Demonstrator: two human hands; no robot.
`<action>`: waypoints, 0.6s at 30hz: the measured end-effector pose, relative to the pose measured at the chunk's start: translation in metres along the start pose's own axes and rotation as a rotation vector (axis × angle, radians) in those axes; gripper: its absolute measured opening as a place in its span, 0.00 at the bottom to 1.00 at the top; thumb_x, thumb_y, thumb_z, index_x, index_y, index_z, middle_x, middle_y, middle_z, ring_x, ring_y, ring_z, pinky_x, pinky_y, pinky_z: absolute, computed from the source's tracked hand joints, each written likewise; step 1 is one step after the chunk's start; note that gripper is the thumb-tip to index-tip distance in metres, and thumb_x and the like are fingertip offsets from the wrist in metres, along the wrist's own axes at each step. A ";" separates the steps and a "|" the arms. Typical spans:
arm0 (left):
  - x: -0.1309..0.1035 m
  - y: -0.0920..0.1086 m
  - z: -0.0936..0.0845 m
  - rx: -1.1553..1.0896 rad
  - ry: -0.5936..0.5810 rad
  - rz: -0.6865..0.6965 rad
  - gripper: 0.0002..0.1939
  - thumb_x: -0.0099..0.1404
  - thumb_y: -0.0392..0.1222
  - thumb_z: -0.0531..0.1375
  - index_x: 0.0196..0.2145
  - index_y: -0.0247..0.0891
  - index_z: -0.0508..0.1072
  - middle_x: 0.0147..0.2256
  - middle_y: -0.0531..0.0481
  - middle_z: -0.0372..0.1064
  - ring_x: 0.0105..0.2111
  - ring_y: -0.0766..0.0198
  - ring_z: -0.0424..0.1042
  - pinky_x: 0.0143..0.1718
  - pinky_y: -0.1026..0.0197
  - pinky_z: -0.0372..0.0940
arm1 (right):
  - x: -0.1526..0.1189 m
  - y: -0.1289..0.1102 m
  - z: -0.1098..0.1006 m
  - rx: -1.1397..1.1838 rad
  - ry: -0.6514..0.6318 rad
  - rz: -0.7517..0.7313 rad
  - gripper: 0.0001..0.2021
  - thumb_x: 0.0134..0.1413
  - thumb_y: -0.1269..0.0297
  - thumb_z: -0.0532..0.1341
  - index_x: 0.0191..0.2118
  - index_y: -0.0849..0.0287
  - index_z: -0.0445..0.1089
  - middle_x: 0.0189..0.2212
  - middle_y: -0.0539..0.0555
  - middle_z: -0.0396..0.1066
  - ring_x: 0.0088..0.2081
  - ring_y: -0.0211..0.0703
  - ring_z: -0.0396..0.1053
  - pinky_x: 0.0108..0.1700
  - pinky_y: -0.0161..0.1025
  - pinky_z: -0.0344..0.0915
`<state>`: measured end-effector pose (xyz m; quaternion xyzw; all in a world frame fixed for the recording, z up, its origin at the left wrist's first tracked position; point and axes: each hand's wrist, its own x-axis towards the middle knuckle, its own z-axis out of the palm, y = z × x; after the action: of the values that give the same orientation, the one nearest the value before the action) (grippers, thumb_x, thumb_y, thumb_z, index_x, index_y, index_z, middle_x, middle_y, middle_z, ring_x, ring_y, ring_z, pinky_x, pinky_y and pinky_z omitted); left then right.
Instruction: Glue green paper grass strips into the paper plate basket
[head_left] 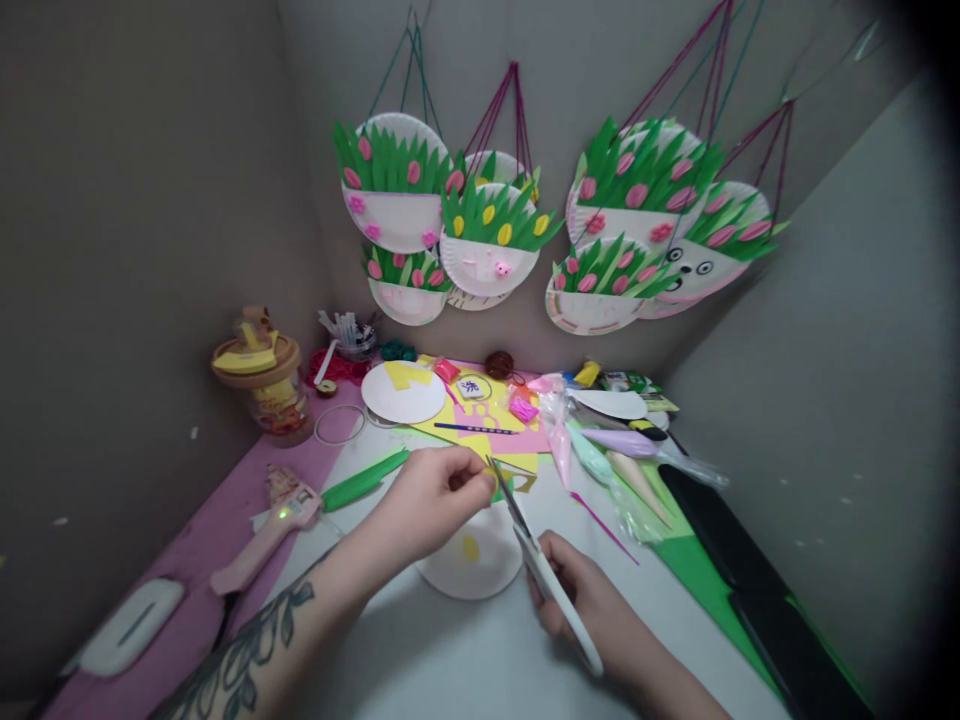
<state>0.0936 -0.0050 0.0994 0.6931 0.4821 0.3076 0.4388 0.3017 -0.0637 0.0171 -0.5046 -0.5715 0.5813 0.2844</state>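
Note:
My left hand (442, 500) pinches a small piece of yellow paper (491, 484) between thumb and fingertips. In my right hand (581, 595) is a pair of scissors (552, 580) with white handles, its blades pointing up and left against the yellow piece. Whether the blades are cutting through it is too small to tell. Below both hands lies a white paper plate (442, 575) with a small yellow oval cutout (470, 547) on it. A bit of green paper (502, 490) shows behind my left fingertips, partly hidden.
A pink glue gun (259, 545) with a lit green light and green paper leaves (364, 482) lie left. Behind are yellow and pink sheets (521, 437), another plate (405, 400) and bagged foam clay (596, 465). Dark phones (720, 530) lie right. Decorated plates (491, 245) hang above.

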 end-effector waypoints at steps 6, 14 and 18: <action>0.000 0.000 -0.001 -0.053 0.007 -0.010 0.08 0.55 0.40 0.52 0.23 0.36 0.67 0.22 0.54 0.63 0.25 0.69 0.60 0.25 0.68 0.53 | 0.000 0.001 -0.002 0.014 -0.008 -0.017 0.14 0.36 0.62 0.64 0.26 0.56 0.56 0.19 0.44 0.61 0.23 0.34 0.57 0.24 0.32 0.52; -0.001 0.001 -0.004 0.009 -0.009 -0.014 0.08 0.55 0.40 0.53 0.22 0.36 0.66 0.21 0.55 0.60 0.23 0.70 0.57 0.23 0.68 0.51 | 0.001 0.000 0.000 0.030 -0.015 -0.005 0.13 0.36 0.65 0.63 0.26 0.56 0.56 0.19 0.44 0.61 0.22 0.33 0.56 0.23 0.31 0.51; 0.001 0.000 -0.005 -0.011 -0.018 -0.025 0.08 0.55 0.40 0.52 0.24 0.36 0.68 0.23 0.55 0.63 0.24 0.69 0.59 0.24 0.68 0.53 | 0.002 0.002 0.000 0.027 -0.006 -0.003 0.11 0.35 0.69 0.61 0.26 0.56 0.56 0.19 0.43 0.61 0.22 0.33 0.57 0.23 0.30 0.51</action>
<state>0.0895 -0.0028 0.1012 0.6874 0.4849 0.2987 0.4507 0.3017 -0.0622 0.0152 -0.4982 -0.5651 0.5901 0.2902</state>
